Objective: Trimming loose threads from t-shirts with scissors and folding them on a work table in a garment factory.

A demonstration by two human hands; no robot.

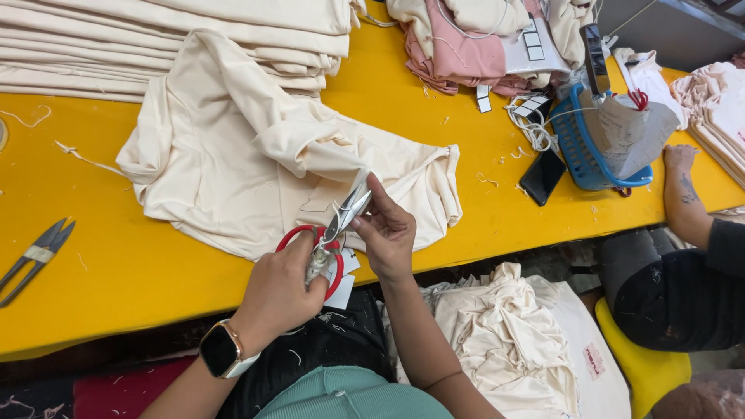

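My left hand, with a watch on the wrist, grips red-handled scissors over the table's near edge. Their blades point up and to the right. My right hand pinches a small pale piece, too small to identify, right at the blades. Several white paper tags hang just under the scissors. A crumpled cream garment lies on the yellow table just beyond both hands.
A stack of folded cream fabric fills the back left. Thread snips lie at the left. A pink garment, blue basket and black phone sit to the right, near a co-worker's arm. Cream garments are piled below the table.
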